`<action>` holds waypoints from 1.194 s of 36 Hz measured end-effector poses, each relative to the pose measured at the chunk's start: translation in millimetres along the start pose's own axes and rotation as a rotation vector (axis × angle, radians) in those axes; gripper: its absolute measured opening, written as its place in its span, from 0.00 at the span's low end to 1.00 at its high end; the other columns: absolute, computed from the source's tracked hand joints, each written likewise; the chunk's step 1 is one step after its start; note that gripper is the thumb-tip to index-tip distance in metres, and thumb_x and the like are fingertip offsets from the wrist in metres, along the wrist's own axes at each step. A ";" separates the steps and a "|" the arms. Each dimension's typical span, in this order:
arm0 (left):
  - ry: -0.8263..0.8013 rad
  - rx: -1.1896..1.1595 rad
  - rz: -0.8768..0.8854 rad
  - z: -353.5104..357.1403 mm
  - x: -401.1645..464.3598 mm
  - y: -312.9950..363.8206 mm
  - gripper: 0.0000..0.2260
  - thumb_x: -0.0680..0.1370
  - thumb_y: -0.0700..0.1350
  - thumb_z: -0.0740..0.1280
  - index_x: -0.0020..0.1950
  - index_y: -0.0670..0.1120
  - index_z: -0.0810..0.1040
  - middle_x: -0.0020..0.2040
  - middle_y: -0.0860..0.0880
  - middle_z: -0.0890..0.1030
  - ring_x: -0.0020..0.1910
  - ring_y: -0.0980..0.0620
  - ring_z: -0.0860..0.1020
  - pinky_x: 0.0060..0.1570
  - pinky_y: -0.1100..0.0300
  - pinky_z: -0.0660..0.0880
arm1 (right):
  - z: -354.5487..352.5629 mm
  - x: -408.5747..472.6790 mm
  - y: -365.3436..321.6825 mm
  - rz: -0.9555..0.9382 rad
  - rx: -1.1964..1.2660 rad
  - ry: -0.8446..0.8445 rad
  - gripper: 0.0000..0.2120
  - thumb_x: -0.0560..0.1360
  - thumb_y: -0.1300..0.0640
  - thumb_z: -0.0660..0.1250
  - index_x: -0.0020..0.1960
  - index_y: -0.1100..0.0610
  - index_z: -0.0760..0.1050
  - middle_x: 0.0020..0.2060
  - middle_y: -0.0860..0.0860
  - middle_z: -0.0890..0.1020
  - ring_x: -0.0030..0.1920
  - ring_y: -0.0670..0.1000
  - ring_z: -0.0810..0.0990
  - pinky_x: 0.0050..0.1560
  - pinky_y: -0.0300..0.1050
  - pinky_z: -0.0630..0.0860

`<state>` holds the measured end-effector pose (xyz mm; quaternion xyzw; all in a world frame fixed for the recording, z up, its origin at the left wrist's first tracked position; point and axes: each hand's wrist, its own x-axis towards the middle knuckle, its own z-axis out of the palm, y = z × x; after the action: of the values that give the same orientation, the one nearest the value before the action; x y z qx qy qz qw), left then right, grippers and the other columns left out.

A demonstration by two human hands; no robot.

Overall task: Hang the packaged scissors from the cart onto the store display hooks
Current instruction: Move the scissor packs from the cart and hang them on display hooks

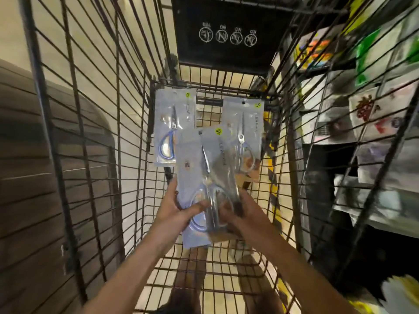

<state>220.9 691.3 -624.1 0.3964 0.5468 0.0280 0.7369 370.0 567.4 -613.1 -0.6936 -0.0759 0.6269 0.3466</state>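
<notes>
Both my arms reach down into a black wire cart [133, 137]. My left hand [179, 207] and my right hand [235, 211] together grip the lower end of a stack of packaged scissors [204, 159], pale blue packs with steel blades. The stack is lifted above the cart floor, its yellow-dotted top pointing away from me. Two more packs lie on the cart floor at the far end: one with blue handles [172, 128] on the left, one with silver handles [246, 134] on the right. No display hooks are clearly visible.
A black flap with white warning icons [226, 35] hangs at the cart's far end. Blurred store shelves with colourful packaged goods [367, 105] stand to the right of the cart. A dark slatted wall or counter [45, 155] lies to the left. The floor is beige.
</notes>
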 end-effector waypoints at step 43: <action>0.224 0.238 0.287 -35.8 -27.8 68.2 0.27 0.78 0.34 0.72 0.73 0.53 0.71 0.60 0.52 0.84 0.59 0.54 0.83 0.60 0.56 0.80 | 5.6 30.2 -23.3 -0.121 -0.063 0.600 0.19 0.81 0.61 0.65 0.71 0.55 0.67 0.49 0.42 0.74 0.50 0.47 0.77 0.35 0.26 0.73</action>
<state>206.9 744.7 -563.5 0.5489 0.5625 0.1118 0.6080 378.6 603.3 -624.2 -0.8523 -0.0309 0.3697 0.3686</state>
